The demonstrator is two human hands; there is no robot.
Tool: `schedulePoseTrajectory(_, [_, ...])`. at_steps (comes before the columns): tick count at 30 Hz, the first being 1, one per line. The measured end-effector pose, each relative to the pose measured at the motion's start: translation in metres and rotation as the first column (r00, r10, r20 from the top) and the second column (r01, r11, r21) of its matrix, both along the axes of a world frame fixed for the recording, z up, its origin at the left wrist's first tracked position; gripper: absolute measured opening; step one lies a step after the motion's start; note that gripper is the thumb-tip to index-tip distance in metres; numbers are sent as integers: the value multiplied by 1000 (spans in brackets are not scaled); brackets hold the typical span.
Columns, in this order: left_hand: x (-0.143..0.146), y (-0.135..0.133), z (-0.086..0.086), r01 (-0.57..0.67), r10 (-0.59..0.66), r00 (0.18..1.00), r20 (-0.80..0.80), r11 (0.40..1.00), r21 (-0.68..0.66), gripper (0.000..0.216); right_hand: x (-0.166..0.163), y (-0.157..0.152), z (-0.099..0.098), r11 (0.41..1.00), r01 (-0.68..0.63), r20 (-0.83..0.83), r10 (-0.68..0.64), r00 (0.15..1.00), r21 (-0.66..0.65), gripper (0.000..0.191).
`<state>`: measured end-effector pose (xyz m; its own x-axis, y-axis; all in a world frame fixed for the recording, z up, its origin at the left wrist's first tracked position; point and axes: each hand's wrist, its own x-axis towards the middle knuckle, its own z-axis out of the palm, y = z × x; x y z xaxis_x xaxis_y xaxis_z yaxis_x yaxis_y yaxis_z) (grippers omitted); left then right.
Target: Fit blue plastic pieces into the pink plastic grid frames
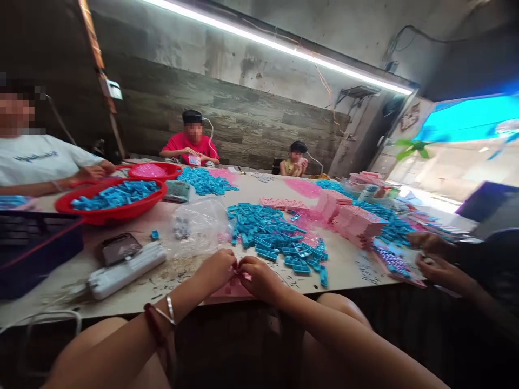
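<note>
At the table's near edge, my left hand (221, 268) and my right hand (259, 275) meet with fingertips pinched together. Whatever small piece lies between the fingers is too hidden to name. Under both hands sits a flat pink plastic piece (231, 290), partly covered by them. Just beyond is a heap of blue plastic trays or clips (263, 229), some scattered toward me. A clear plastic bag (203, 219) with small grey parts lies beyond my left hand. One loose blue piece (154, 235) rests left of the bag.
Left are a white power strip (127, 270), a dark box (119, 248), a red basket (109, 210) of blue pieces and a dark crate (36, 254). Stacked pink panels (357, 221) stand right. A co-worker's hands (440, 265) work at far right; other people sit around the table.
</note>
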<state>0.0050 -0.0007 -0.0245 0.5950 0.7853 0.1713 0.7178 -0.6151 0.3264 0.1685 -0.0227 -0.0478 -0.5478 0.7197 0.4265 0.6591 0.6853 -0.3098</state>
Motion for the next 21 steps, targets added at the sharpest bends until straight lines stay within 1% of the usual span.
schedulePoseTrajectory(2, [0, -1, 0, -9, 10, 1000, 24, 1000, -20, 16, 0, 1, -3, 1000, -21, -42, 20, 999, -12, 10])
schedulePoseTrajectory(6, [1, -1, 1, -25, 26, 1000, 18, 999, -27, 14, 2, 6, -9, 999, -38, -77, 35, 996, -29, 14])
schedulePoseTrajectory(11, [0, 1, 1, -26, 26, 1000, 7, 999, -39, 16, 3, 5, -8, 998, -40, -99, 35, 994, -52, 13])
schedulePoseTrajectory(16, [-1, 2, 4, 49, -48, 999, 17, 996, -72, 15, 2, 3, -6, 998, -60, -132, 55, 990, -35, 11])
schedulePoseTrajectory(18, [-3, 3, 7, 86, -84, 996, 20, 992, -90, 14, 1, 3, -5, 999, -31, -124, 27, 992, -33, 11])
schedulePoseTrajectory(21, [-6, 7, 8, 124, -120, 992, 40, 986, -109, 16, 1, 5, -3, 998, 19, -128, -26, 991, -56, 20])
